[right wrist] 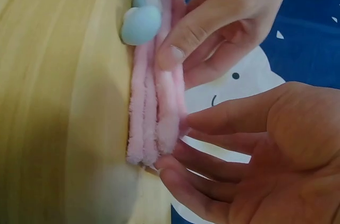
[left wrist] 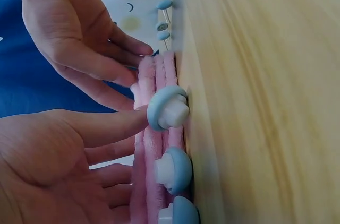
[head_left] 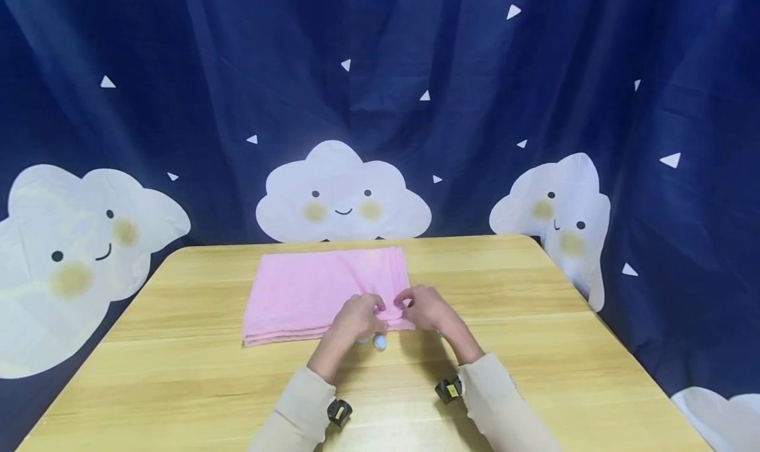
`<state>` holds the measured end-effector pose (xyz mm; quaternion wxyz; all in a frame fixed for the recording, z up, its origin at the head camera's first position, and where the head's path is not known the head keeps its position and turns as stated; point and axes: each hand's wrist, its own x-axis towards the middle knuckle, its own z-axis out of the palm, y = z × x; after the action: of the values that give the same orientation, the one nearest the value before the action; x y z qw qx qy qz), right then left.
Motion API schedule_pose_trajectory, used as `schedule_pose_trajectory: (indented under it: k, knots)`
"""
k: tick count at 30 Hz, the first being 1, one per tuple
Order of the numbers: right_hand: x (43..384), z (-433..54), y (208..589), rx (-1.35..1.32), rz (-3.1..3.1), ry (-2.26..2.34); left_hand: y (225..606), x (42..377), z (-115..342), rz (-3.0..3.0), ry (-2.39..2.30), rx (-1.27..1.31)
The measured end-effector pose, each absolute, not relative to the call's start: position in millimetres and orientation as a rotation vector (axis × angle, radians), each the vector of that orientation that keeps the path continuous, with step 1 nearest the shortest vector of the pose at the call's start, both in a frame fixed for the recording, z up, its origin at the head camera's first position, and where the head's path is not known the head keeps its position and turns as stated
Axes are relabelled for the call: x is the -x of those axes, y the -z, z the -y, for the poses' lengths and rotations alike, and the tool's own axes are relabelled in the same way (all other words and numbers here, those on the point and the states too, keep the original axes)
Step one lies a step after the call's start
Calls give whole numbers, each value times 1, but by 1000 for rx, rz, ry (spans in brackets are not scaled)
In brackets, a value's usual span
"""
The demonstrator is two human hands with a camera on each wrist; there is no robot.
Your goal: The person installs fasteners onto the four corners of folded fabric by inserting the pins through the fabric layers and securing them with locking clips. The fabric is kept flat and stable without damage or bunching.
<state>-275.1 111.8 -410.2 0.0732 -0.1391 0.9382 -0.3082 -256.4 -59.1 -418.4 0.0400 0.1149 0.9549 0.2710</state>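
A pink folded towel (head_left: pixel 315 287) lies on the table, its stacked soft layers showing along the near edge. At its near right part, my left hand (head_left: pixel 358 317) pinches the upper layer, the thumb pressed on the fold in the right wrist view. Just right of it, my right hand (head_left: pixel 423 307) grips the towel's corner between thumb and fingers. Along the near edge sit several small mushroom-shaped pieces with light blue caps and white stems, one blue-capped piece (left wrist: pixel 169 108) overlapping my left thumb tip in the left wrist view.
The wooden table (head_left: pixel 178 386) has rounded far corners. Behind it hangs a dark blue curtain (head_left: pixel 380 43) printed with clouds and white triangles. More blue-capped pieces (left wrist: pixel 164 3) appear beyond the towel's corner in the left wrist view. Black wrist cameras (head_left: pixel 340 413) sit at both sleeves.
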Motion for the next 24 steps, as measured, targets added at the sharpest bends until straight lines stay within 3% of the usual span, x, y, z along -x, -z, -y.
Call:
schedule_pose_trajectory:
  k: [12,24]
  knots:
    - [273,-109,412,400,-2830,953,423,259,63,-2984,-884,-367]
    - [280,-112,416,288,-2865,1365,417,263,70,-2947,-1083,-397]
